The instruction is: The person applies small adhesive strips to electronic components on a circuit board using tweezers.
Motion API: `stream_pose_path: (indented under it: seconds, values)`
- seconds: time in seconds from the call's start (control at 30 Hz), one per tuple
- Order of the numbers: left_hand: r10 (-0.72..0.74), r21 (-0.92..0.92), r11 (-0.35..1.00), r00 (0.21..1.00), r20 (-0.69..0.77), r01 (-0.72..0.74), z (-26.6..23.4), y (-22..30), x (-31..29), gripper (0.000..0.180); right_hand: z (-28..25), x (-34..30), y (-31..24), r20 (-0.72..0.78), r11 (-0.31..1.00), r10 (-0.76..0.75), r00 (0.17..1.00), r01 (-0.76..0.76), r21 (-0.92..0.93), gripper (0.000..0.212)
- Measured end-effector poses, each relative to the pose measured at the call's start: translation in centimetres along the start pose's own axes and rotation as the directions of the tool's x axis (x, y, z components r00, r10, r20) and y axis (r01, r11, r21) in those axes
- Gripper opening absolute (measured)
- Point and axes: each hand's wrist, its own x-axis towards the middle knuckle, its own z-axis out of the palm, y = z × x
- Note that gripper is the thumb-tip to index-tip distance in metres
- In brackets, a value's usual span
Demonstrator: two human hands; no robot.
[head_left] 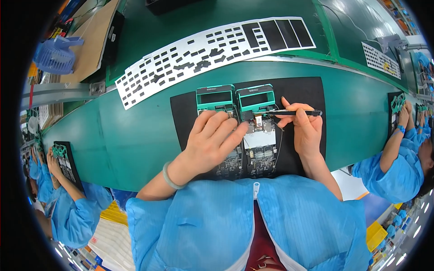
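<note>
Two circuit boards, each with a green frame at its far end, lie side by side on a black mat [181, 118]. My left hand [210, 142] rests palm down over the left board [233, 165], fingers apart, its index fingertip at the left edge of the right board [261, 156]. That hand covers much of the left board. In my right hand [307, 128] are slim black tweezers [289, 112], pinched between thumb and fingers. Their tip points left, just below the right green frame [256, 98], near a small black piece [247, 116]. The left green frame [215, 96] stands beside it.
Beyond the mat lies a long white sheet [181, 54] of black stickers, some loose on top. A blue fan [55, 55] and a brown board [95, 40] are at the far left. Co-workers in blue work at both sides, with a similar sticker sheet [380, 60] far right.
</note>
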Motion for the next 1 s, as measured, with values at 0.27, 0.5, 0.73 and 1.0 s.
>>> stream_pose_path:
  seconds: [0.27,0.5,0.73,1.0]
  values:
    - [-0.094,0.202,0.977,0.988,0.124,0.067,-0.9,0.3,2.8,0.034,-1.3,2.2,-2.3,-0.165,0.997,0.076,0.983,-0.077,-0.001,0.023]
    - [-0.077,-0.411,0.908,0.997,0.029,0.082,1.0,-10.0,9.3,0.036,-1.0,9.3,-4.4,-0.065,0.952,-0.096,0.993,0.073,-0.296,0.025]
    - [0.045,-0.190,0.982,0.975,0.217,-0.003,6.4,-13.4,10.8,0.046,-0.3,12.5,-1.6,0.090,0.787,-0.280,0.956,0.282,-0.548,0.019]
    - [0.019,-0.183,0.983,0.984,0.175,0.013,7.0,-13.4,10.7,0.045,1.8,10.6,-2.7,0.053,0.966,-0.018,0.998,0.031,-0.257,0.020]
